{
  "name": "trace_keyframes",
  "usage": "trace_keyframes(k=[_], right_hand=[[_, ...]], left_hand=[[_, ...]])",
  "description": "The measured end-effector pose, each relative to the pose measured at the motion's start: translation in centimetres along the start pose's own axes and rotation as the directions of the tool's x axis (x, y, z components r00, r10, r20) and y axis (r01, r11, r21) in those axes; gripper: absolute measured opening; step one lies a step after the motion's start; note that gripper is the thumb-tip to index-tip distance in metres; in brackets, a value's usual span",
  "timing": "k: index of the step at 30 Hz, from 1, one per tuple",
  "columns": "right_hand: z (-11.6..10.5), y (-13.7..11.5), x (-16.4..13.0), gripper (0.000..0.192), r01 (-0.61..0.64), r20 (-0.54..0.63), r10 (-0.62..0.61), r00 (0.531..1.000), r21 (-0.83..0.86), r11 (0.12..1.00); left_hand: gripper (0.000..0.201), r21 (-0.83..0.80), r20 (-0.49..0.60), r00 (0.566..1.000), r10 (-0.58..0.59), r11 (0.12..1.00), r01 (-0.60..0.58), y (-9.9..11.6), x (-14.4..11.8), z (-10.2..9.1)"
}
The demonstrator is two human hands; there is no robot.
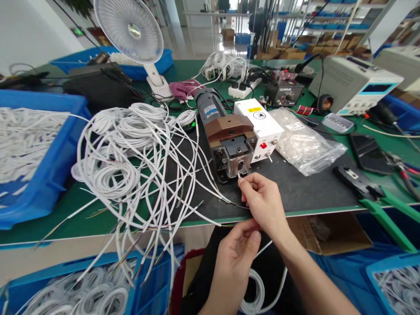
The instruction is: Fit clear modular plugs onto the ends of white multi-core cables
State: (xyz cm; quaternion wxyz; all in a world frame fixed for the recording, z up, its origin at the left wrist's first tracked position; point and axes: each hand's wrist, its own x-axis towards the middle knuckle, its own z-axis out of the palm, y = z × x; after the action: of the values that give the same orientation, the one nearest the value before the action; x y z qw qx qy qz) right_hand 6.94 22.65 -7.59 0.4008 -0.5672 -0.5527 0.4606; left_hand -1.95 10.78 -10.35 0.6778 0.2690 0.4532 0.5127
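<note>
Head view: right hand [262, 202] pinches wire tip [239, 176] at crimper [233, 151] mouth, apparently feeding it; left hand [236, 253] clamps cable [259, 292], steadying slack.

Two bare forearms, no sleeves — left grip [238, 249], right grip [262, 199] ungloved

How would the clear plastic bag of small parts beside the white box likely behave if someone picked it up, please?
The clear plastic bag would probably sag and change shape, since its film lies wrinkled and slumped on the black mat. It may feel slippery, given its glossy sheen. Its loose small contents would likely shift toward the lowest corner.
</note>
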Motion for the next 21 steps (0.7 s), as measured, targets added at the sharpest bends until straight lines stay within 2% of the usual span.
trace_keyframes(k=[5, 8, 10, 12, 13, 15, 16, 18, 21], right_hand=[[-0.4, -0.1, -1.0, 0.033, 0.034, 0.017, -0.034, 0.999, -0.036, 0.999], [-1.6, -0.1, -3.0, 0.034, 0.044, 0.009, -0.043, 0.999, -0.065, 0.997], [-3.0, 0.3, -5.0, 0.033, 0.038, -0.006, -0.039, 0.999, -0.081, 0.996], [-4.7, 1.5, -7.5, 0.032, 0.016, -0.024, -0.019, 1.0, -0.103, 0.995], [-5.5, 2.5, -8.7, 0.031, 0.006, -0.035, -0.01, 0.999, -0.122, 0.993], [-6.9, 4.8, -11.3, 0.028, -0.011, -0.051, 0.001, 0.999, -0.208, 0.978], [-7.4, 6.1, -12.4, 0.027, -0.008, -0.012, 0.004, 1.0, -0.278, 0.961], [-7.8, 8.6, -14.5, 0.025, 0.011, 0.059, 0.014, 0.998, -0.391, 0.92], [-7.5, 11.0, -16.8, 0.019, 0.016, 0.09, 0.03, 0.996, -0.474, 0.88]], left_hand=[[0.027, 0.025, 0.011, 1.0, 0.024, 0.999, -0.025, 0.0, -0.3, 0.4], [0.028, 0.083, 0.085, 0.996, 0.024, 0.996, -0.031, -0.3, -0.7, 0.2], [0.028, 0.197, 0.16, 0.987, 0.029, 0.979, -0.06, -0.6, -1.0, -0.4], [0.025, 0.407, 0.195, 0.978, 0.079, 0.9, -0.154, -1.0, -1.1, -1.4], [0.024, 0.537, 0.2, 0.971, 0.129, 0.814, -0.219, -1.2, -1.2, -2.2], [0.027, 0.773, 0.227, 0.947, 0.226, 0.55, -0.317, -2.0, -1.1, -3.9], [0.031, 0.847, 0.26, 0.94, 0.222, 0.415, -0.333, -2.5, -1.1, -4.8], [0.039, 0.918, 0.341, 0.932, 0.122, 0.17, -0.358, -3.9, -0.9, -6.4], [0.047, 0.904, 0.391, 0.906, -0.164, -0.116, -0.411, -5.9, -0.9, -7.3]])
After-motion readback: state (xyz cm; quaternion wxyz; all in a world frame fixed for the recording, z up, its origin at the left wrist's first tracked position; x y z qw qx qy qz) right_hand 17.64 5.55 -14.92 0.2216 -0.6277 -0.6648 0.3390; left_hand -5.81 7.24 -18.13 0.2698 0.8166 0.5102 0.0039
